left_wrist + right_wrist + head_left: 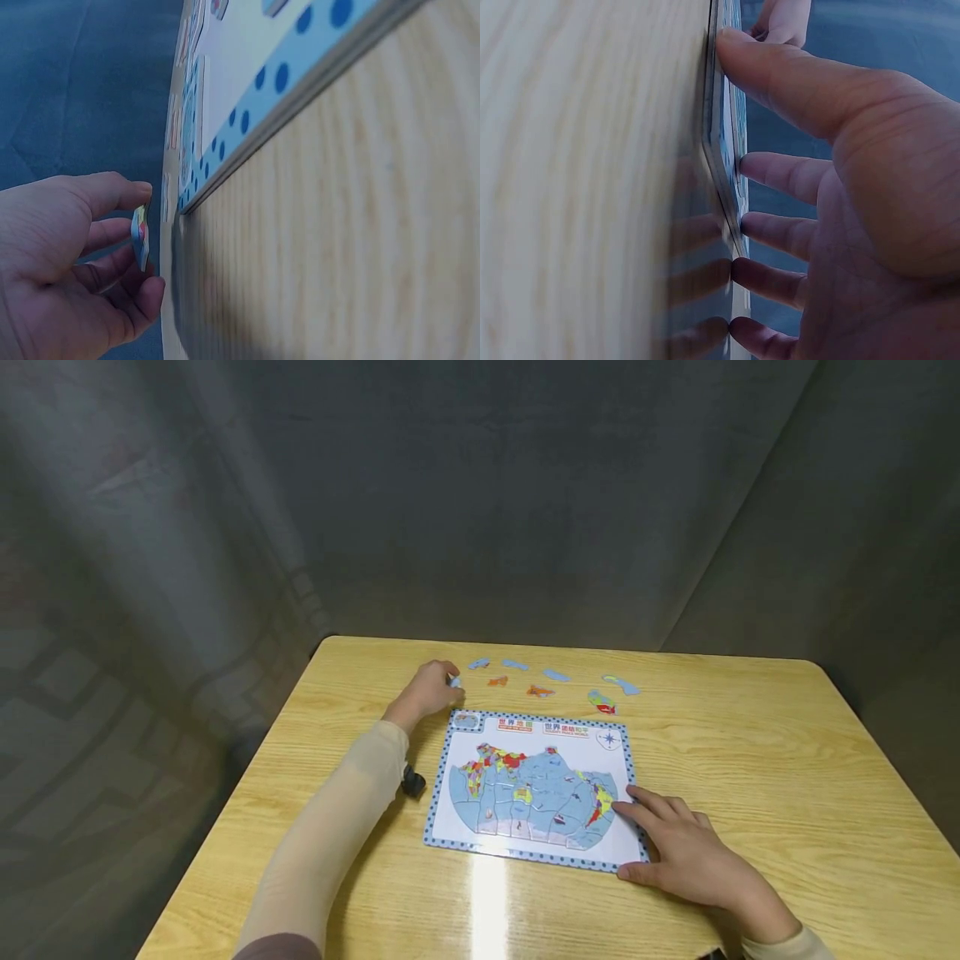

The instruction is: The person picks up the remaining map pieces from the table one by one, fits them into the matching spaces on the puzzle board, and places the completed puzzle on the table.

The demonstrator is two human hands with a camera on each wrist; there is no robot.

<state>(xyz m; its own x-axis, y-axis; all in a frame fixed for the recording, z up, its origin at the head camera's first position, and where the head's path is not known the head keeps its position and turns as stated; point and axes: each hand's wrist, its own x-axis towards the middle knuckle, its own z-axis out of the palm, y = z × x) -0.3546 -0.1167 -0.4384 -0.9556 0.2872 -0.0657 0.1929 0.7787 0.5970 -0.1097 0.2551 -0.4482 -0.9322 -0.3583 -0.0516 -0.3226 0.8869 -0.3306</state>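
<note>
A world map jigsaw board (465,747) with a blue dotted border lies flat on the table. Blue ocean pieces and colourful land pieces fill much of its map, while the top edge is uneven. My left hand (429,687) is just beyond the board's far left corner. Between its thumb and fingers it pinches a small blue jigsaw piece (140,234) with yellow and red patches, held on edge. My right hand (686,852) rests at the board's near right corner, thumb and fingers spread. Its thumb (780,75) lies on the board's edge, and its lower fingertips touch the table.
Behind the board lie several loose pieces: blue ones at the back, an orange piece (540,692), and a green and red piece (602,702) to the right. A grey curtain (495,510) hangs behind the table (765,752). A black device (412,782) sits at my left wrist.
</note>
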